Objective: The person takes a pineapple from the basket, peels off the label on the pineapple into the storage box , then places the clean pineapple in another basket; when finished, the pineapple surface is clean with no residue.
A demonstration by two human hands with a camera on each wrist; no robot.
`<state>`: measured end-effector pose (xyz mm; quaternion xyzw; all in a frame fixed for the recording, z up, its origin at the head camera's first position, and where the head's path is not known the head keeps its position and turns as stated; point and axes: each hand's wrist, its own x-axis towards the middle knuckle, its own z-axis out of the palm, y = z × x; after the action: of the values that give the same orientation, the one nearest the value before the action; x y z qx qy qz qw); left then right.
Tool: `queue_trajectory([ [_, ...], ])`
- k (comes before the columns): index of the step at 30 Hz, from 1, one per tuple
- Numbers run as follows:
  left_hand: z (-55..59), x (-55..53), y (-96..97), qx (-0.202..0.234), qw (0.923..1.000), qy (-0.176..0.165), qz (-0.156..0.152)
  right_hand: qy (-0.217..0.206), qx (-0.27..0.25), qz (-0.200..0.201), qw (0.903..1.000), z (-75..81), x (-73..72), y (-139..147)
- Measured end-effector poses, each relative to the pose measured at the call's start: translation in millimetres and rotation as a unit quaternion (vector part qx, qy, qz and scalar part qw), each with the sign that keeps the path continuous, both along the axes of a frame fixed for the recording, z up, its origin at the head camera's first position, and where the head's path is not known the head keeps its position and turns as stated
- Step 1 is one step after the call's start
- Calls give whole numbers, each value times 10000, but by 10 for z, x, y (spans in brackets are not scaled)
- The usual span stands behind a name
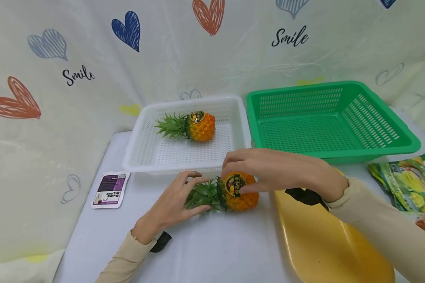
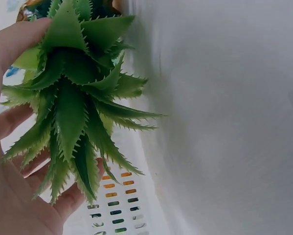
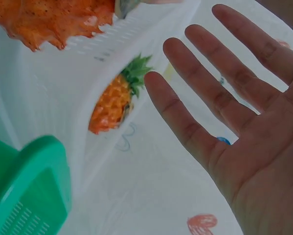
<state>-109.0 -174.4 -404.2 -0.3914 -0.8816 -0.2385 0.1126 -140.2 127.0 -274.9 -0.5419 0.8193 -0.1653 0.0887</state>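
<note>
A toy-like pineapple [image 1: 241,198] with orange skin, a dark round label and a green leafy crown lies on the white table in front of the white basket. My left hand [image 1: 175,202] is around its crown [image 2: 70,112], thumb beside the leaves and loosely bent fingers behind them; the leaves look unsqueezed. Over the fruit's right end hovers my right hand [image 1: 269,167]. Its fingers [image 3: 195,117] are spread and straight in the right wrist view, apart from the fruit. A second pineapple [image 1: 202,127] lies in the white basket [image 1: 132,159].
Right of the white basket stands a green basket [image 1: 393,151]. A yellow tray [image 1: 326,243] lies beneath my right forearm. Green packets [image 1: 409,182] are at the right edge, and a purple and white packet [image 1: 110,190] lies at left. A heart-patterned sheet [image 1: 163,51] hangs behind.
</note>
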Motion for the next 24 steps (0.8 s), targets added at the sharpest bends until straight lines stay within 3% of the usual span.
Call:
queue_trajectory([
  [11,9,23,-27,-74,9996,-255,41,102,350,102,9993,-197,-77,-132],
  [24,-21,40,-40,-98,9998,-177,72,225,262,169,9993,-234,-90,-185],
])
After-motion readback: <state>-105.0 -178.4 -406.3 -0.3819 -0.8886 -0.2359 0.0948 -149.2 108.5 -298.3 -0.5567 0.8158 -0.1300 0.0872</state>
